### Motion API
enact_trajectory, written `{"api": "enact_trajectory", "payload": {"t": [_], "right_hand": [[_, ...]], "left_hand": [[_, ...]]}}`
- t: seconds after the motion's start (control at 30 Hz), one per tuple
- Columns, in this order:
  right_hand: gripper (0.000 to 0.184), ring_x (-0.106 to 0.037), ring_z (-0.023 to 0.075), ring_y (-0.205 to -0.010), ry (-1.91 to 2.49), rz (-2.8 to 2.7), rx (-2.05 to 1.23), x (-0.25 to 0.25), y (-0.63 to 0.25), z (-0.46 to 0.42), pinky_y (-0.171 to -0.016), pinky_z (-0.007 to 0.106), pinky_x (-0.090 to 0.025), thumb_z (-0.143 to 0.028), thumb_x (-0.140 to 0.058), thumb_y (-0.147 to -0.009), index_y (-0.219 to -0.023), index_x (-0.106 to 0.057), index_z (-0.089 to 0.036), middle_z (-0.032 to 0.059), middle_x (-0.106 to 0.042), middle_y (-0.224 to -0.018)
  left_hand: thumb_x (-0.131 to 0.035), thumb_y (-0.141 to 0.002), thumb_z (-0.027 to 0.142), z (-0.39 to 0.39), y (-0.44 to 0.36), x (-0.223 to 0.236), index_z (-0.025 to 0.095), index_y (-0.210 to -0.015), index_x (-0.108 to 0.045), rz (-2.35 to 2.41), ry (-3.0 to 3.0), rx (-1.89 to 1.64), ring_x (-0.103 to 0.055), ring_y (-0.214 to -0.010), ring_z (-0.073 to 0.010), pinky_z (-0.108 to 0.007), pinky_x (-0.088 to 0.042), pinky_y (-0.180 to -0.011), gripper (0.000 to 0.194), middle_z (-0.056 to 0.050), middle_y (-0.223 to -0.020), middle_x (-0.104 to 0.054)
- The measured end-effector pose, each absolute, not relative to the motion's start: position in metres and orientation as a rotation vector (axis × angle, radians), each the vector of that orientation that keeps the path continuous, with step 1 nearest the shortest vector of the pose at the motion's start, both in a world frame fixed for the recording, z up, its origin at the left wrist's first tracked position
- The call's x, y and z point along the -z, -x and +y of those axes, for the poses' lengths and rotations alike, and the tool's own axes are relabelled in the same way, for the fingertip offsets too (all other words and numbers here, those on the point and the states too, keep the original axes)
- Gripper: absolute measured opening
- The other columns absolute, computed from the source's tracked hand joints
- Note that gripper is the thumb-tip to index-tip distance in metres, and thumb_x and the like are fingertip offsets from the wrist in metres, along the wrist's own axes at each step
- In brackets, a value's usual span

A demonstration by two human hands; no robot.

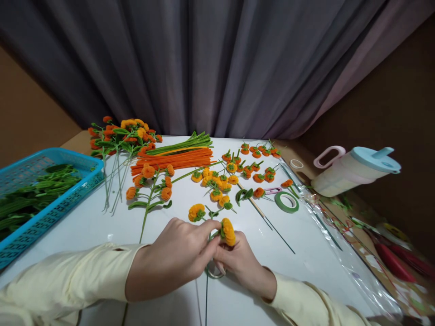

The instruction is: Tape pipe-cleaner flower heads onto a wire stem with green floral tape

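Observation:
A yellow pipe-cleaner flower (228,232) with a green underside is pinched between the thumb and forefinger of my left hand (180,249). My right hand (243,265) is closed just below it, its fingertips meeting at the stem. What lies inside the right fingers is partly hidden. A pale ring (215,273), perhaps a tape roll, shows under the right fingertips. Thin dark wire (206,294) runs down from the hands towards me. Just beyond the left fingers, another yellow flower (196,212) stands out, seemingly on the same stem.
An orange flower spray (148,199), loose yellow flowers (212,181), orange flowers (258,178) and green tape (287,202) lie on the white table. Orange pipe cleaners (176,158) lie behind. A blue basket (98,170) stands left; a tumbler (350,170) and red-handled tool (394,260) are right.

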State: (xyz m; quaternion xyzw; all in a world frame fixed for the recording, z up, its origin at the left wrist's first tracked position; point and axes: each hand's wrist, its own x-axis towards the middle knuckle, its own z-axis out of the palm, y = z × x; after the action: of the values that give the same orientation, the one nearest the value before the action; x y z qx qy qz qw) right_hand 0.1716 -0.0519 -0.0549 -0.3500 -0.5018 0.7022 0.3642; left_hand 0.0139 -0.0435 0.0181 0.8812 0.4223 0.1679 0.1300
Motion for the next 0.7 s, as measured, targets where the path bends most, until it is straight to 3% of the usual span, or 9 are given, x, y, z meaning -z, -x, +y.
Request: {"api": "enact_trajectory", "payload": {"t": [0.5, 0.7], "right_hand": [[0.050, -0.032, 0.0048, -0.037, 0.921, -1.291, -1.820, 0.0504, -0.1710, -0.0511, -0.040, 0.021, -0.024, -0.052, -0.072, -0.069, -0.049, -0.045, -0.016, -0.0053, -0.040, -0.039], [0.050, -0.031, 0.0042, -0.037, 0.889, -1.272, -1.845, 0.0542, -0.1699, -0.0514, -0.039, 0.021, -0.026, -0.052, -0.071, -0.070, -0.049, -0.044, -0.016, -0.0060, -0.039, -0.039]], "left_hand": [[-0.037, -0.088, 0.012, -0.0407, -0.0117, -0.0125, 0.015, -0.085, -0.057, 1.075, -2.933, -0.633, -0.058, -0.042, -0.0149, -0.025, -0.037, -0.041, 0.021, -0.001, -0.061, -0.065], [-0.044, -0.087, 0.018, -0.0392, -0.0073, -0.0185, 0.017, -0.087, -0.059, 1.092, -2.726, -0.493, -0.054, -0.042, -0.0141, -0.024, -0.031, -0.042, 0.015, 0.003, -0.052, -0.060]]}}
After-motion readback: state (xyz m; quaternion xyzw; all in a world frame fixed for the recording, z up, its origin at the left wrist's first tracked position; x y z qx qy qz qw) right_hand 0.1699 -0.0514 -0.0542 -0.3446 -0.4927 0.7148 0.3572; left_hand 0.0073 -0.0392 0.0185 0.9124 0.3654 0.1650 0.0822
